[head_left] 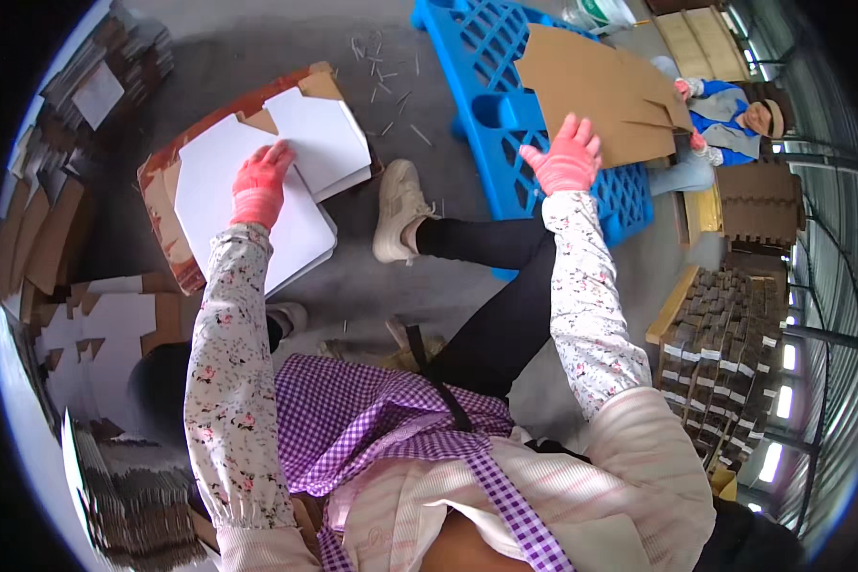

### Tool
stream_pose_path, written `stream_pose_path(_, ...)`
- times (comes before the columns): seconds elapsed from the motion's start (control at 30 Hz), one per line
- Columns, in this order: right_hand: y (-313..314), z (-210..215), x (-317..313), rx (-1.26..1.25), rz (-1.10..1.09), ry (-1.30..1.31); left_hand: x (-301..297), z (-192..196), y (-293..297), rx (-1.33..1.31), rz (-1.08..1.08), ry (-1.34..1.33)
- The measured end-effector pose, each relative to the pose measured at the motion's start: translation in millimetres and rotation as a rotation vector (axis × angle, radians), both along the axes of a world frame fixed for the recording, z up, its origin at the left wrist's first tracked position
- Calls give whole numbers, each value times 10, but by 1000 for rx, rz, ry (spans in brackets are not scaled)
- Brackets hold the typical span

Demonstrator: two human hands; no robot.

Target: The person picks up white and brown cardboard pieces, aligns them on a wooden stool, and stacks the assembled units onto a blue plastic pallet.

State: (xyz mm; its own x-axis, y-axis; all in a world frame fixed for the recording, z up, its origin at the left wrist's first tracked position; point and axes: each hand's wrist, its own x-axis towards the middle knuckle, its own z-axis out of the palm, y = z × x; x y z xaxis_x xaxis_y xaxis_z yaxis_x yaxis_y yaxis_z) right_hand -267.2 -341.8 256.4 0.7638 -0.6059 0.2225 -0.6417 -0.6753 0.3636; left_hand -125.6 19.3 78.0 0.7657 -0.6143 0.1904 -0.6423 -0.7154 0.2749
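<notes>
At about 10 o'clock, the left hand in its pink glove (pixel 260 181) lies on a flat, notched sheet of white-faced cardboard (pixel 210 172), part of a small pile on a reddish-brown cardboard carton (pixel 158 221). Its fingers are bent over the white face — whether they pinch an edge, I cannot tell. Between 1 and 2 o'clock, the right hand, likewise in a pink glove (pixel 564 160), has its fingers spread and grasps nothing; it hangs over the blue plastic lattice pallet (pixel 494 71), by the near edge of a large brown cardboard sheet (pixel 605 95). Whether it touches that edge is unclear. At 2 o'clock, a co-worker in a blue-and-grey top (pixel 734 122) has gloved hands near the brown sheet's far end. The step in hand seems to be placing or squaring the white sheet — steadying it calls for light, flat pressure from the left fingers, while the right hand needs a clear edge to grip.
</notes>
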Motion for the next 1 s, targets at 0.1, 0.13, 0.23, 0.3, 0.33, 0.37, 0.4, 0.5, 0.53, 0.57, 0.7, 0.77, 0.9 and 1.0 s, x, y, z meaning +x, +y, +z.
stream_pose_path(0.1,-167,-145,-100,-28,-18,92,8,-54,-50,19,2,14)
stream_pose_path(0.13,-238,-164,-129,-70,15,90,13,-54,-76,29,5,23)
stream_pose_path(0.23,-428,-138,-91,-122,3,288,34,-92,-129,34,26,35)
stream_pose_path(0.3,-481,18,-151,-433,333,189,32,-111,-73,48,59,62)
stream_pose_path(0.33,-370,387,-23,-362,309,150,-4,-86,28,49,61,50)
stream_pose_path(0.37,-570,777,-22,-569,378,213,-36,-27,44,39,50,34)
stream_pose_path(0.4,-760,1283,-83,-850,609,71,-49,37,48,43,56,39)
stream_pose_path(0.5,-279,2485,-339,-1019,697,36,-45,24,48,-128,-11,-94)
stream_pose_path(0.53,237,2511,-356,-241,660,-515,-41,1,84,-156,-21,-104)
stream_pose_path(0.57,496,2451,-438,359,599,-782,-41,21,42,-110,0,40)
stream_pose_path(0.7,752,1662,-507,201,857,-363,4,22,-142,-207,3,-133)
stream_pose_path(0.77,1285,750,-329,1369,432,-771,-42,-42,-62,-188,55,-80)
stream_pose_path(0.9,2063,-263,-57,1749,316,-558,191,-829,1116,-1224,547,504)
stream_pose_path(1.0,1908,-954,-110,1710,203,-564,268,-330,868,-1094,803,626)
